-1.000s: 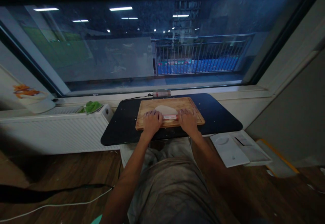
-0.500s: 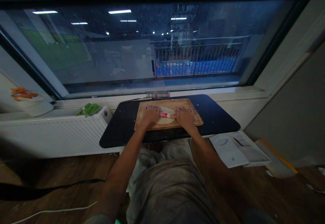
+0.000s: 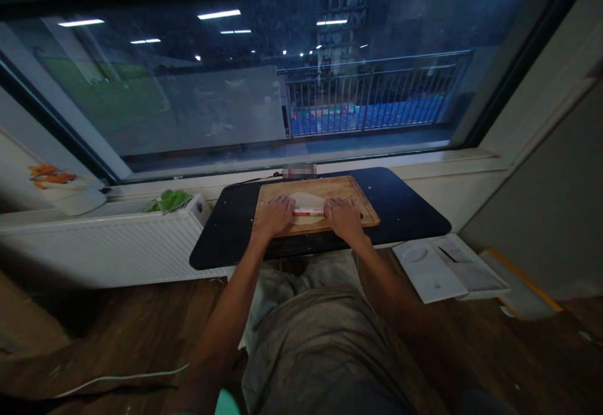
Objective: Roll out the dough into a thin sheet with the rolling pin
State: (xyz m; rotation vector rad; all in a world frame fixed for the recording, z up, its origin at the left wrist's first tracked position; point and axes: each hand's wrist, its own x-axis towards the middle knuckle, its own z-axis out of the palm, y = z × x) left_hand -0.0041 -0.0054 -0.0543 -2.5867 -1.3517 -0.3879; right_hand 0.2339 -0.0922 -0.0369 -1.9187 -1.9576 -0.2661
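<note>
A wooden cutting board lies on a small black table under a big window. On the board a pale flat round of dough is spread out. A red and white roller lies across the dough. My left hand presses on the roller's left end with fingers stretched flat. My right hand presses on its right end the same way. Both palms face down on the board.
A white radiator stands left of the table with a green cloth on top. White flat packaging trays lie on the wooden floor at the right. A white cable runs over the floor at lower left.
Both hands pushed the roller away from the board's near edge over the dough, then drew it slightly back. The view shifted a little.
</note>
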